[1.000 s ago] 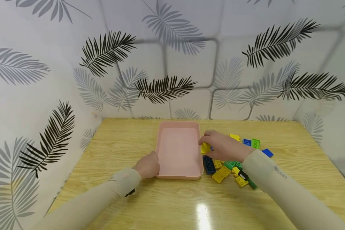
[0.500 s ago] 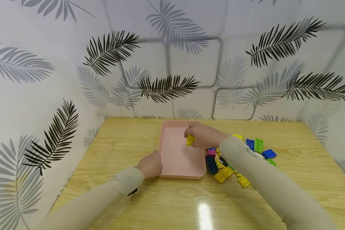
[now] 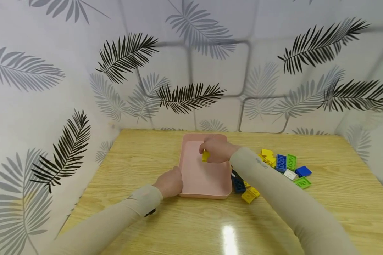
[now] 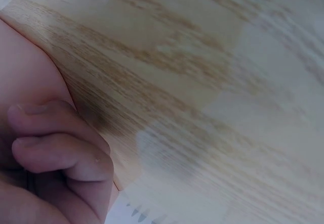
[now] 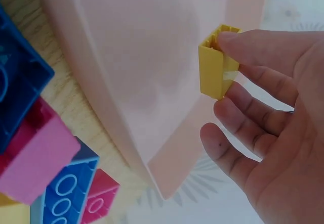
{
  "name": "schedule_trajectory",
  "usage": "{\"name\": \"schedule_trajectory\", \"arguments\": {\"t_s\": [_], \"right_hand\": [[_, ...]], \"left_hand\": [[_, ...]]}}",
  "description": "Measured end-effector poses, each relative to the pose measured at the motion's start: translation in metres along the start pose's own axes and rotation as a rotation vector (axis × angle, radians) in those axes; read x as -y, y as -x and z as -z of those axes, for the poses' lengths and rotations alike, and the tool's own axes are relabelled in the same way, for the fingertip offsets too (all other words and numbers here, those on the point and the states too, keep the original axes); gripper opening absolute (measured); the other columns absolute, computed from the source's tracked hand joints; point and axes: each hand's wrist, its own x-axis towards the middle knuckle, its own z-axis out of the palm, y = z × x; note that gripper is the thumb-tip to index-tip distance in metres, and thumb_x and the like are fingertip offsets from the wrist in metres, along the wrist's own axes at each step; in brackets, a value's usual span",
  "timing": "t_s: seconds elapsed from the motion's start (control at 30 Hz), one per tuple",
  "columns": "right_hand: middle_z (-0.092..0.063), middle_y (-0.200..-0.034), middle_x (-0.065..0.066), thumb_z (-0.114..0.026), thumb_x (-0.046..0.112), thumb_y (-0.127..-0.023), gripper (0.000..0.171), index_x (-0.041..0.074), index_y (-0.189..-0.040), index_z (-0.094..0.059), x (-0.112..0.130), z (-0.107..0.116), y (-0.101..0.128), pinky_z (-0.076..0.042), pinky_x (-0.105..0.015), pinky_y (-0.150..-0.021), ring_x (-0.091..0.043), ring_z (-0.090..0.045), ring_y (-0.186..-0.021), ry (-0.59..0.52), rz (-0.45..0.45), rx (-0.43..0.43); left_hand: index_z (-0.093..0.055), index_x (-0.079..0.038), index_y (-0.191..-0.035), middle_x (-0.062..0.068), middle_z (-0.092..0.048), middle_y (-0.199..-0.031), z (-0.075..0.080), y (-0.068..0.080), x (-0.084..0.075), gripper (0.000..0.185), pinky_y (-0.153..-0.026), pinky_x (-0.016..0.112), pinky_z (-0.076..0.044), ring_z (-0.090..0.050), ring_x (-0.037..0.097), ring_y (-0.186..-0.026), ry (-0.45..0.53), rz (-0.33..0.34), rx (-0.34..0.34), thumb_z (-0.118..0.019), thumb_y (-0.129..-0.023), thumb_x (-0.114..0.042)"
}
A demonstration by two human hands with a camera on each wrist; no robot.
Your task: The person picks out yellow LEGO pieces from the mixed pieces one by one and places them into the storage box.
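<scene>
A pink tray (image 3: pixel 196 191) lies on the wooden table (image 3: pixel 146 152). My left hand (image 3: pixel 170 182) grips the tray's near left corner, its fingers (image 4: pixel 55 145) curled just above the wood. My right hand (image 3: pixel 214 148) hovers over the far part of the tray and pinches a yellow brick (image 3: pixel 205 156) between thumb and fingers. In the right wrist view the yellow brick (image 5: pixel 215 72) stands upright in my right hand (image 5: pixel 228 90) above the tray floor (image 5: pixel 147 52), not touching it. The tray holds nothing else that I can see.
A loose pile of yellow, blue, green and white bricks (image 3: pixel 282 164) lies right of the tray, with a dark blue brick (image 3: pixel 237 184) against its right wall. Blue and pink bricks (image 5: pixel 43 158) show beside the tray rim. Patterned walls close in the table on three sides.
My right hand has carried the yellow brick leftwards from the pile to above the tray's far part. My left hand has stayed at the tray's corner.
</scene>
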Motion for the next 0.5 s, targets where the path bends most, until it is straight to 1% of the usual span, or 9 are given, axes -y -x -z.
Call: {"name": "schedule_trajectory", "arguments": {"t_s": [0.13, 0.2, 0.37, 0.5], "right_hand": [[-0.063, -0.11, -0.008, -0.078, 0.016, -0.087, 0.033, 0.01, -0.119, -0.071, -0.0017, -0.0043, -0.0055, -0.052, -0.034, -0.091, -0.021, -0.056, -0.097, -0.07, -0.018, 0.027], [-0.063, -0.111, -0.009, -0.079, 0.015, -0.087, 0.034, 0.01, -0.12, -0.071, -0.0023, -0.0059, -0.0069, -0.052, -0.035, -0.092, -0.022, -0.056, -0.098, -0.078, -0.02, 0.043], [-0.062, -0.117, -0.01, -0.078, 0.014, -0.088, 0.037, 0.01, -0.123, -0.069, -0.0028, -0.0081, -0.0064, -0.051, -0.036, -0.096, -0.024, -0.059, -0.107, -0.139, -0.031, 0.109], [-0.062, -0.119, -0.01, -0.077, 0.012, -0.088, 0.037, 0.01, -0.123, -0.068, -0.0046, -0.0093, -0.0049, -0.052, -0.036, -0.096, -0.024, -0.06, -0.11, -0.165, -0.028, 0.1]], "left_hand": [[-0.043, 0.019, -0.131, 0.008, -0.058, -0.07, 0.0003, 0.0006, -0.0012, 0.046, -0.05, 0.029, -0.046, -0.052, 0.016, -0.056, -0.033, -0.014, -0.019, -0.055, -0.098, -0.009], [-0.043, 0.02, -0.13, 0.008, -0.058, -0.069, -0.0002, 0.0005, -0.0007, 0.046, -0.049, 0.028, -0.046, -0.052, 0.015, -0.055, -0.044, -0.015, -0.023, -0.057, -0.097, -0.009], [-0.043, 0.019, -0.131, 0.008, -0.059, -0.067, -0.0013, -0.0007, 0.0004, 0.048, -0.047, 0.026, -0.045, -0.052, 0.014, -0.052, -0.024, -0.003, -0.009, -0.059, -0.096, -0.009], [-0.044, 0.019, -0.127, 0.008, -0.058, -0.066, -0.0001, -0.0004, 0.0008, 0.045, -0.046, 0.026, -0.045, -0.052, 0.014, -0.051, -0.016, 0.0, -0.003, -0.059, -0.095, -0.008]]}}
